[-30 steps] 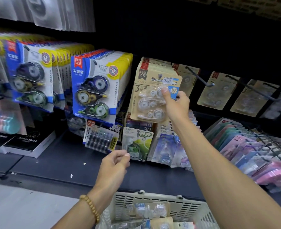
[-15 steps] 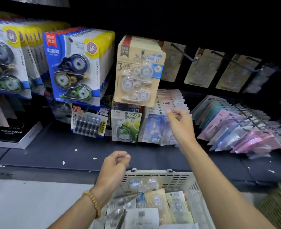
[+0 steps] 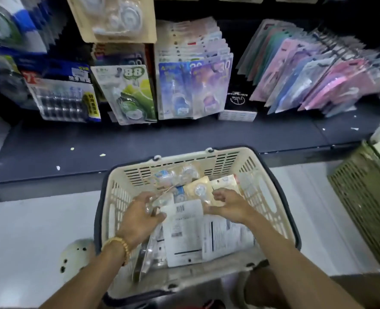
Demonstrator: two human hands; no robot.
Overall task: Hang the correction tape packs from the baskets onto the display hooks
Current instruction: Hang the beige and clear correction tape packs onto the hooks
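A cream plastic basket (image 3: pixel 206 152) below me holds several correction tape packs, some face down showing white backs (image 3: pixel 184 233), one beige-carded pack (image 3: pixel 198 190) face up. My left hand (image 3: pixel 137 219) is inside the basket and grips a clear-fronted pack (image 3: pixel 157 201) standing on edge. To its right, my right hand (image 3: pixel 227 206) reaches in with fingers curled over the beige pack; whether it holds the pack is blurred. Beige correction tape packs (image 3: pixel 117 18) hang on a hook at the top of the view.
Rows of other hanging stationery packs (image 3: pixel 195 85) fill the display above a dark shelf ledge (image 3: pixel 140 141). Pink and blue packs (image 3: pixel 314 81) hang at the right. A green basket (image 3: pixel 367 204) stands on the pale floor to the right.
My view has dropped from the display to the basket. My right hand came down from the hanging packs into the basket, and my left hand went in and took hold of a pack.
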